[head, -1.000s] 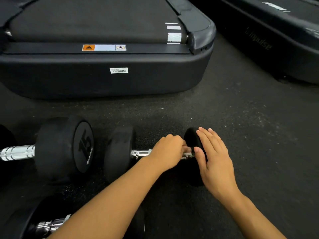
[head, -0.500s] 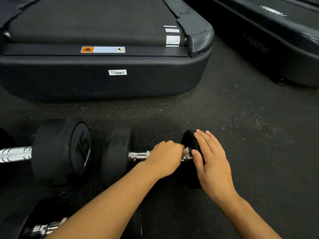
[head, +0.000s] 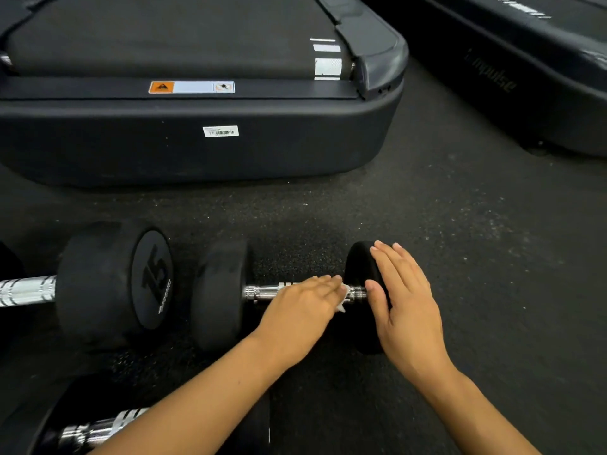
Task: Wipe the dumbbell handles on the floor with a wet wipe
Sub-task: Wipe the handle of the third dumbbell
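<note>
A small black dumbbell lies on the dark floor, its chrome handle running left to right. My left hand lies over the handle's middle and presses a white wet wipe onto it; only a corner of the wipe shows. My right hand rests flat, fingers together, on the dumbbell's right weight head and holds it still.
A bigger dumbbell marked 15 lies just to the left, with a chrome bar. A third dumbbell's handle is at the bottom left under my forearm. A treadmill base stands behind, another treadmill at right.
My left hand has flattened from a curled grip and slid slightly right along the handle, so the wipe's corner now shows. The right hand stays on the weight head.
</note>
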A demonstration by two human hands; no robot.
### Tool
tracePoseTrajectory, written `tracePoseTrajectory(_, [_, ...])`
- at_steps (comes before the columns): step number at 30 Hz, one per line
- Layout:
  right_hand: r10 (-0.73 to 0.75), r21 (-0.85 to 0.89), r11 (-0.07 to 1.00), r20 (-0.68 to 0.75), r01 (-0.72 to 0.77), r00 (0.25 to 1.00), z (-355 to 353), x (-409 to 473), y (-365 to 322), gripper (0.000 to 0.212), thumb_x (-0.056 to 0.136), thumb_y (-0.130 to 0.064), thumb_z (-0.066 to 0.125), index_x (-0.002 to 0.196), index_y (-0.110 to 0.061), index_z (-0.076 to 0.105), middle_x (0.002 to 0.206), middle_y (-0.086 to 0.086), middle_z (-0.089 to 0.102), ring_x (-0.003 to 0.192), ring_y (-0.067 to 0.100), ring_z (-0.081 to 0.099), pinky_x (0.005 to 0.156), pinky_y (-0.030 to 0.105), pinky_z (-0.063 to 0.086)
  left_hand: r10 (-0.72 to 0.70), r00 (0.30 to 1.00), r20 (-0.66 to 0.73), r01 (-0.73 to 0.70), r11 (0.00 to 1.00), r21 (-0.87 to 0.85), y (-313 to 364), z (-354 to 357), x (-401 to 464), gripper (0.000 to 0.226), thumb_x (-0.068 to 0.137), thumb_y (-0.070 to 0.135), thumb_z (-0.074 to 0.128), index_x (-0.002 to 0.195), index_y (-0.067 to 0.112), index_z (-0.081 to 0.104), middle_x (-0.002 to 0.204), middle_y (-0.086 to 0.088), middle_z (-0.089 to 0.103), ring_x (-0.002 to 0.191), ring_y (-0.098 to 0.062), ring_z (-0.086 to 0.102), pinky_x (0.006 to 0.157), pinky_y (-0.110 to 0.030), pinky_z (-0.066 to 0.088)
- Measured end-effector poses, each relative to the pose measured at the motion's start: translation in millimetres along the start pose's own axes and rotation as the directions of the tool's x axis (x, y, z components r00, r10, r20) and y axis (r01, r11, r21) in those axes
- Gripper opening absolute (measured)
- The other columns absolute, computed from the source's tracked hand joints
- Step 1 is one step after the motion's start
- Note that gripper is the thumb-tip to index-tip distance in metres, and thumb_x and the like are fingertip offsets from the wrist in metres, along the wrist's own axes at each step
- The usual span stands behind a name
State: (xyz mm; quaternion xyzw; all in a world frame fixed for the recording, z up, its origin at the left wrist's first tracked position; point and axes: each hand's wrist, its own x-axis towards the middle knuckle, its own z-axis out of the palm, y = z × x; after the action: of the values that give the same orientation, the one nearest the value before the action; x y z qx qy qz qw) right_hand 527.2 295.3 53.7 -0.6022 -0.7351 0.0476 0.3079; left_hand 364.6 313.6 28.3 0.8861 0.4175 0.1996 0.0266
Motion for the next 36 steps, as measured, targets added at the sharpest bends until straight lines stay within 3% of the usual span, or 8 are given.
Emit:
tracePoseTrajectory(5, [0.007, -0.004, 1.000, -0.010, -0.007, 1.000, 1, 0, -1, 0.049, 0.093, -0.035, 0.034, 0.135, -0.012, 0.045, 0.139, -0.003, 0.044, 0.135, 0.009, 0.025, 0.111, 0.026, 0.019, -0.045, 0.999, 0.016, 0.046, 0.998, -0.050, 16, 0, 18, 0.037, 0.063, 0.013, 0.084, 0.098, 0.008, 0.071, 0.096, -0.009, 0.072, 0.084, -0.022, 0.070, 0.067, -0.031, 0.057])
tracePoseTrajectory(10, [0.005, -0.003, 1.000, 0.012, -0.005, 1.000, -1, 0, 0, 0.050, 0.093, -0.036, 0.033, 0.136, -0.013, 0.044, 0.141, -0.005, 0.042, 0.137, 0.008, 0.022, 0.112, 0.023, 0.016, -0.366, 0.891, 0.268, 0.363, 0.930, 0.064, 13, -21, 39, 0.020, 0.094, 0.025, 0.048, 0.107, 0.020, 0.062, 0.100, -0.008, 0.064, 0.094, -0.029, 0.061, 0.072, -0.037, 0.045])
tracePoseTrajectory(16, [-0.004, -0.002, 1.000, 0.006, 0.004, 1.000, 0, -1, 1, 0.049, 0.094, -0.035, 0.034, 0.135, -0.011, 0.045, 0.140, -0.003, 0.043, 0.136, 0.009, 0.023, 0.111, 0.024, 0.017, -0.269, 0.953, 0.138, 0.281, 0.957, -0.072, 29, -19, 23, 0.020, 0.095, 0.023, 0.045, 0.109, 0.020, 0.059, 0.106, 0.000, 0.063, 0.098, -0.019, 0.059, 0.077, -0.031, 0.043])
tracePoseTrajectory(19, [0.000, -0.013, 1.000, -0.002, 0.000, 1.000, 0, 1, 0, 0.049, 0.093, -0.034, 0.034, 0.134, -0.011, 0.046, 0.140, -0.001, 0.045, 0.136, 0.009, 0.025, 0.112, 0.022, 0.016, -0.335, 0.908, 0.253, 0.347, 0.938, -0.002, 20, -19, 38, 0.018, 0.095, 0.023, 0.046, 0.102, 0.019, 0.062, 0.099, -0.007, 0.064, 0.093, -0.028, 0.060, 0.070, -0.035, 0.042])
tracePoseTrajectory(22, [0.001, -0.008, 1.000, -0.005, -0.001, 1.000, 0, 1, -1, 0.049, 0.093, -0.034, 0.034, 0.134, -0.011, 0.047, 0.139, -0.001, 0.046, 0.134, 0.007, 0.024, 0.112, 0.017, 0.013, -0.400, 0.843, 0.359, 0.459, 0.883, -0.096, 4, -18, 49, 0.023, 0.094, 0.031, 0.048, 0.095, 0.017, 0.067, 0.093, -0.012, 0.062, 0.089, -0.030, 0.059, 0.070, -0.034, 0.041])
tracePoseTrajectory(28, [-0.009, -0.013, 1.000, 0.000, 0.009, 1.000, 0, 1, 0, 0.050, 0.093, -0.036, 0.033, 0.135, -0.011, 0.046, 0.139, -0.004, 0.043, 0.135, 0.006, 0.023, 0.112, 0.017, 0.012, -0.352, 0.877, 0.326, 0.390, 0.919, -0.056, 13, -17, 48, 0.017, 0.093, 0.023, 0.049, 0.092, 0.015, 0.063, 0.093, -0.012, 0.062, 0.089, -0.031, 0.059, 0.070, -0.036, 0.043])
tracePoseTrajectory(33, [-0.006, 0.004, 1.000, 0.013, 0.006, 1.000, -1, 0, 1, 0.050, 0.093, -0.036, 0.034, 0.135, -0.013, 0.045, 0.139, -0.007, 0.041, 0.136, 0.007, 0.023, 0.112, 0.018, 0.014, -0.405, 0.764, 0.502, 0.526, 0.842, -0.122, -8, -25, 54, 0.038, 0.095, 0.039, 0.045, 0.067, 0.016, 0.056, 0.076, -0.010, 0.056, 0.081, -0.031, 0.058, 0.068, -0.033, 0.042])
tracePoseTrajectory(36, [-0.011, 0.017, 1.000, 0.014, 0.010, 1.000, -2, 0, 2, 0.050, 0.093, -0.036, 0.034, 0.135, -0.013, 0.044, 0.139, -0.010, 0.039, 0.136, 0.008, 0.023, 0.112, 0.020, 0.014, -0.403, 0.814, 0.418, 0.449, 0.893, -0.014, 4, -24, 51, 0.032, 0.096, 0.035, 0.043, 0.092, 0.012, 0.066, 0.089, -0.013, 0.062, 0.088, -0.031, 0.059, 0.069, -0.034, 0.040])
